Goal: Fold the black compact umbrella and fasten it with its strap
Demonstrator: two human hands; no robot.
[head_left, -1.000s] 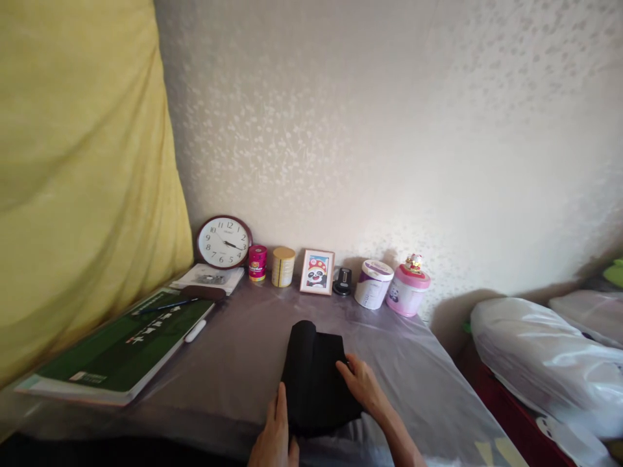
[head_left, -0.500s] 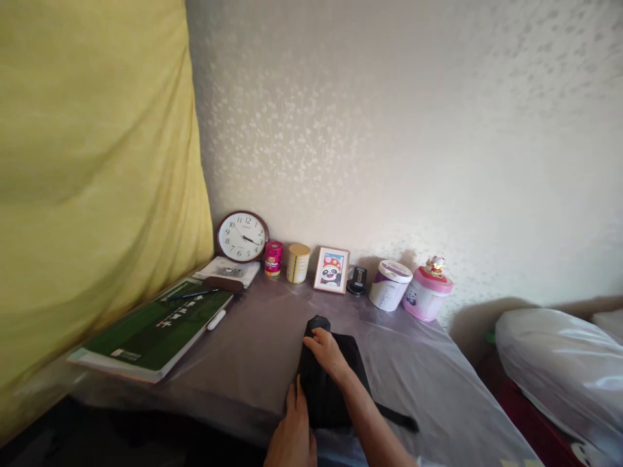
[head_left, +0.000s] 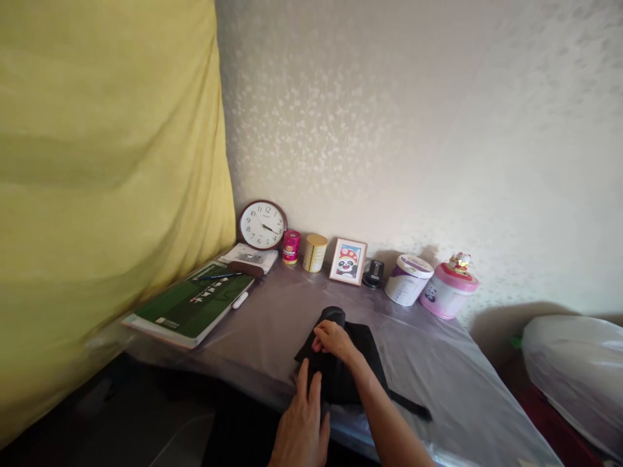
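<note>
A black fabric bundle (head_left: 341, 383) lies near the table's front edge. It resembles a folded umbrella, though its kind is not certain. One end is rounded, a pointed flap sticks out on the left, and a narrow strap (head_left: 411, 404) trails to the lower right. My right hand (head_left: 333, 340) is closed on the upper part, fingers curled into the cloth. Lower down, my left hand (head_left: 302, 415) rests against the bundle's left side with its fingers stretched and apart. Some of the fabric between the hands is hidden.
Along the wall stand a clock (head_left: 263, 224), a pink can (head_left: 291, 247), a yellow-lidded can (head_left: 315, 253), a panda picture frame (head_left: 348, 261), a small black object (head_left: 374, 274) and two tubs (head_left: 409, 280). A green book (head_left: 195, 301) lies left, beside a yellow curtain (head_left: 111, 162).
The view has shifted, so the scene sits further right. My right fingers have curled inward on the cloth, a flap now spreads to the left, and my left fingers have opened apart.
</note>
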